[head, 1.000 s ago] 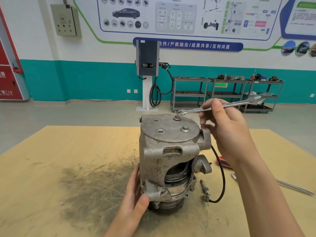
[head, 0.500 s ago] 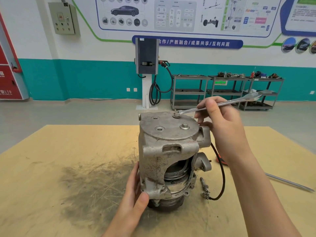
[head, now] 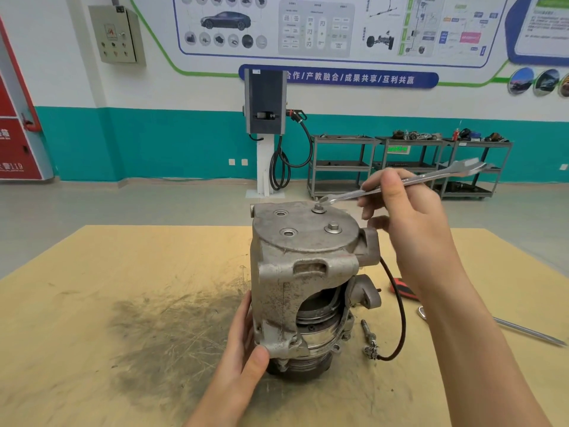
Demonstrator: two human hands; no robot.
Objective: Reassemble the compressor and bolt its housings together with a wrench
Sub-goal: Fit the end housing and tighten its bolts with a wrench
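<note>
open tabletop (head: 107, 272) left of compressor (head: 301, 272); cable (head: 398, 303) right

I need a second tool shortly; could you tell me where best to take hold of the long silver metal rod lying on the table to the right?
Grip the long silver metal rod mid-shaft from above: it lies flat on the yellowish wooden table, its near end hidden behind the right forearm.
</note>
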